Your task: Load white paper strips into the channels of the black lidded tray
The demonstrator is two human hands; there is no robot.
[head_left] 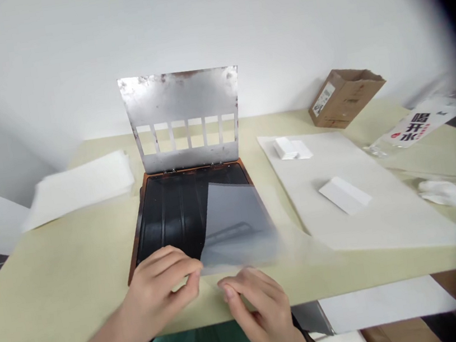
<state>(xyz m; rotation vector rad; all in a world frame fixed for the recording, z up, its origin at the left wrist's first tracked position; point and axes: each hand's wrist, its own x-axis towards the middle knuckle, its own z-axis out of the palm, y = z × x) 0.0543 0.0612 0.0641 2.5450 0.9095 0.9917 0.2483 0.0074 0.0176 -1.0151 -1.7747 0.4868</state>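
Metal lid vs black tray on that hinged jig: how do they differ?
The metal lid stands upright against the wall; the black tray lies flat on the table. The lid is bare, stained silver with a row of rectangular slots; the tray is glossy black with long ridges. A translucent sheet partly covers the tray; nothing covers the lid. Both look similar in width.

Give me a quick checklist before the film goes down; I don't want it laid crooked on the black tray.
1. Metal lid up and out of the way: ok.
2. Black tray bare where the film lands: ok.
3. Left hand pinching the translucent sheet at its near corner: ok.
4. Right hand gripping the sheet: cannot tell, blurred.
5. Sheet square to the tray: not ok, skewed and overhanging the right edge.
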